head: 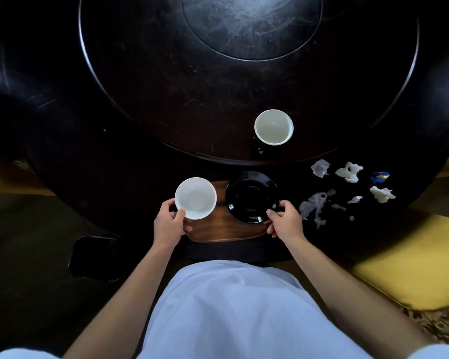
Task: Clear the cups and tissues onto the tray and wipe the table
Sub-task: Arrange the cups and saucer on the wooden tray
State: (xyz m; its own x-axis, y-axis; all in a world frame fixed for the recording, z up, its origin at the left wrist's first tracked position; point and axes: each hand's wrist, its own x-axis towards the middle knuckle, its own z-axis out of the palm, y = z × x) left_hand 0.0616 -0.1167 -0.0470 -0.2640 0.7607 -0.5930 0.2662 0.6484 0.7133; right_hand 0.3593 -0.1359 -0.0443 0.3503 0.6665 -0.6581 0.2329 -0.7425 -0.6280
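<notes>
My left hand point(169, 222) grips the near rim of a white bowl-like cup point(195, 197) over the left end of a wooden tray point(218, 230). My right hand point(285, 221) pinches the near edge of a black saucer point(252, 196) that lies over the tray's right end. A cup with a white inside and dark outside point(273, 126) stands farther back on the raised turntable. Crumpled white tissues point(349, 172) and a second wad point(381, 194) lie to the right, beside a wet smear point(315, 204).
The dark round table point(114, 156) carries a large raised turntable point(166, 81). A blue wrapper point(379, 176) and small foil scraps point(355, 199) lie among the tissues. A black stool point(96, 257) stands at lower left, a yellow cushion point(410, 268) at lower right.
</notes>
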